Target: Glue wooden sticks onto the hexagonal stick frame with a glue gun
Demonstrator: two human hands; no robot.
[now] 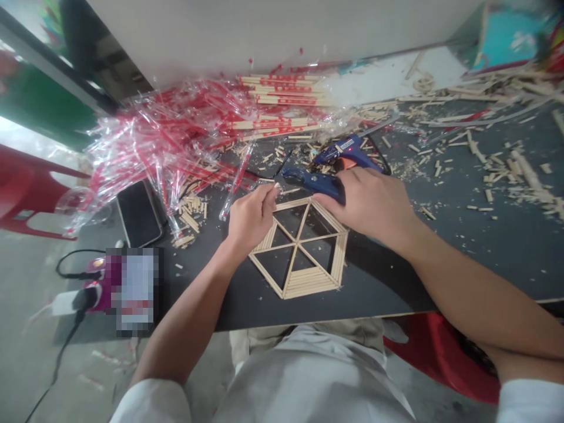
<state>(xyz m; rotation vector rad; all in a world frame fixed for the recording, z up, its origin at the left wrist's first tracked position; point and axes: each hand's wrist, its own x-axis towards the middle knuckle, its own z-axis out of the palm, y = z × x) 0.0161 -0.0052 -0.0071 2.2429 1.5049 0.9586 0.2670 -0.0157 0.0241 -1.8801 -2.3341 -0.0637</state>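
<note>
Over hexagon (299,282) | left fingers (267,200) pinch stick (277,185) | right fingers (352,188) grip glue gun (312,181) | plastic-wrapped sticks (282,124)

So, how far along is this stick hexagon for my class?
Done: the hexagonal stick frame with its spokes, and the bottom triangle filled with sticks. In hand: the left hand pinches a stick piece; the right hand holds a blue glue gun. Left: other triangles look unfilled.

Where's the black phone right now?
In the head view, the phone lies on the left end of the dark table, right beside the crumpled red-printed plastic wrappers.
</note>
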